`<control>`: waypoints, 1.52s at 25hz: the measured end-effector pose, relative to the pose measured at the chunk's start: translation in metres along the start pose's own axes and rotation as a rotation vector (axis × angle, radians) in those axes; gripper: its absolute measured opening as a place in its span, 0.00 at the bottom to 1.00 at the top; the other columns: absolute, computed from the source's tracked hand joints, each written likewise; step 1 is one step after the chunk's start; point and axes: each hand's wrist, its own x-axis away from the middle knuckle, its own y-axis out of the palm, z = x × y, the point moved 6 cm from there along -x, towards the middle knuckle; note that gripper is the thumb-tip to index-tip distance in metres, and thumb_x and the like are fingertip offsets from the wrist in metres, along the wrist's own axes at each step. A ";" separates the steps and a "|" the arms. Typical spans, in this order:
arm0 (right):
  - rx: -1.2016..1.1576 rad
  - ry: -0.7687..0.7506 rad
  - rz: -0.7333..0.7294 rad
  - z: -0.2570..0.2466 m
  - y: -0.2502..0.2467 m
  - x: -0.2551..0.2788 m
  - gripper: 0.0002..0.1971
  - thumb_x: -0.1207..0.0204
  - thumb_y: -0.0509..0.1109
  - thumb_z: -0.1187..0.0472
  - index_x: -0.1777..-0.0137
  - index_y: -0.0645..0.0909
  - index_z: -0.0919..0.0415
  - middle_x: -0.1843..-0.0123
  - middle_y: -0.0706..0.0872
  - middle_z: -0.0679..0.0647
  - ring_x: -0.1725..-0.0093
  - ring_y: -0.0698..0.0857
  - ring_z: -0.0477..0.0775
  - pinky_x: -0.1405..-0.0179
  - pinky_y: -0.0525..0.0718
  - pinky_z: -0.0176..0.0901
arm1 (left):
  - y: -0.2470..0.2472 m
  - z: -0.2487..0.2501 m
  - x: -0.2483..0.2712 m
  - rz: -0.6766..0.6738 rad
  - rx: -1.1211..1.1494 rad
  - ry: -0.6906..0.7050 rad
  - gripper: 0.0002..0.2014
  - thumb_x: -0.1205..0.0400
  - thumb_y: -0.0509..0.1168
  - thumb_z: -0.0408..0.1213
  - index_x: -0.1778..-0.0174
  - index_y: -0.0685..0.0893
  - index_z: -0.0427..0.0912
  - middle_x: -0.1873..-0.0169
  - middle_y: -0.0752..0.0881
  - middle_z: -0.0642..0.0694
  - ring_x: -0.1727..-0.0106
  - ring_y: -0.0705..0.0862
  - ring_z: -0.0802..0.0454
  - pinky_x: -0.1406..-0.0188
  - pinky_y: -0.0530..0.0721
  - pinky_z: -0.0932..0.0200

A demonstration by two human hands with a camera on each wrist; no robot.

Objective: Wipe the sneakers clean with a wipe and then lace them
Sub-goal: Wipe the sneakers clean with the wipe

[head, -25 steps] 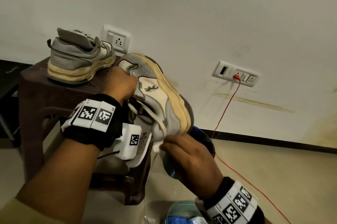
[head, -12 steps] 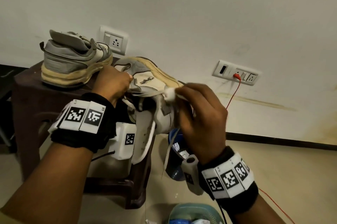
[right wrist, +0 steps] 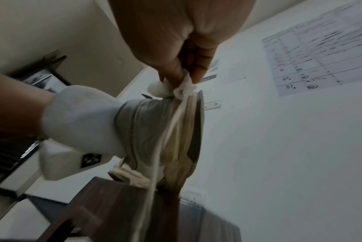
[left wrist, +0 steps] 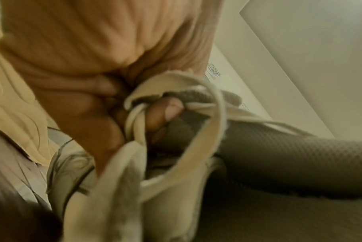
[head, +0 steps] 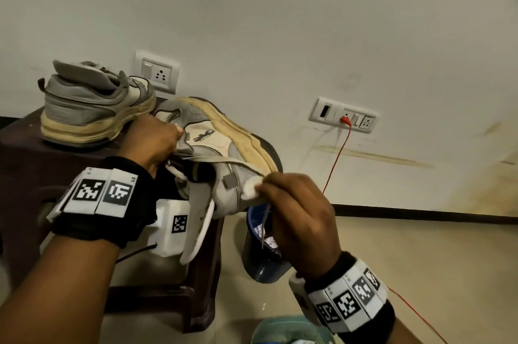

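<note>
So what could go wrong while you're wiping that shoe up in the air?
The held sneaker is tipped sole-up off the stool, gripped only by the left hand, so it might slip and drop toward the blue bucket below. The right hand pinches the wipe together with a loose lace, so a tug could snag it. The other sneaker sits near the stool's edge and could get bumped.

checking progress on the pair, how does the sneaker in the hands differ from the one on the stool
1. The held sneaker is tipped on its side in the air, sole toward the wall; the sneaker on the stool stands upright on its sole.
2. The left hand grips the held sneaker and the right hand pinches a wipe against it; the sneaker on the stool is untouched.

Both are grey and white with yellowed soles.
</note>
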 end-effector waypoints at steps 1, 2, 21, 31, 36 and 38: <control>0.009 0.046 0.031 0.006 -0.003 -0.009 0.08 0.28 0.75 0.71 0.49 0.86 0.69 0.51 0.88 0.63 0.51 0.85 0.57 0.54 0.85 0.47 | -0.001 0.001 0.000 0.000 -0.006 0.005 0.10 0.23 0.68 0.32 0.58 0.84 0.25 0.59 0.87 0.29 0.54 0.87 0.35 0.47 0.84 0.36; 0.013 0.071 0.054 0.010 -0.004 -0.016 0.07 0.27 0.74 0.71 0.50 0.87 0.70 0.52 0.88 0.63 0.52 0.86 0.57 0.54 0.85 0.46 | -0.002 0.000 0.000 -0.005 0.000 -0.003 0.08 0.23 0.68 0.31 0.59 0.84 0.27 0.60 0.86 0.30 0.53 0.87 0.36 0.45 0.84 0.36; -0.096 0.462 -0.063 0.014 0.046 0.018 0.23 0.22 0.63 0.60 0.27 0.73 0.60 0.47 0.85 0.56 0.52 0.82 0.52 0.54 0.85 0.42 | 0.001 0.033 0.001 -0.087 -0.082 0.004 0.11 0.22 0.70 0.39 0.59 0.85 0.31 0.65 0.85 0.34 0.71 0.87 0.44 0.78 0.86 0.57; -0.136 0.622 -0.312 0.052 0.082 -0.036 0.35 0.24 0.67 0.61 0.20 0.57 0.44 0.45 0.86 0.53 0.51 0.85 0.56 0.53 0.82 0.45 | 0.025 0.090 -0.009 -0.237 -0.512 0.266 0.12 0.19 0.66 0.40 0.43 0.86 0.40 0.47 0.87 0.42 0.49 0.86 0.44 0.57 0.84 0.58; -0.327 0.731 -0.317 0.055 0.091 -0.051 0.29 0.27 0.71 0.60 0.25 0.70 0.50 0.44 0.88 0.52 0.45 0.86 0.55 0.47 0.81 0.42 | 0.011 0.052 -0.001 -0.064 -0.404 0.205 0.10 0.21 0.66 0.47 0.52 0.88 0.46 0.51 0.90 0.41 0.50 0.89 0.40 0.45 0.86 0.43; -0.450 0.739 -0.257 0.046 0.092 -0.058 0.27 0.28 0.73 0.61 0.29 0.76 0.51 0.44 0.88 0.50 0.46 0.85 0.49 0.44 0.82 0.41 | 0.012 0.020 0.006 -0.094 -0.266 0.110 0.15 0.25 0.63 0.55 0.55 0.87 0.50 0.57 0.90 0.40 0.54 0.89 0.37 0.49 0.87 0.36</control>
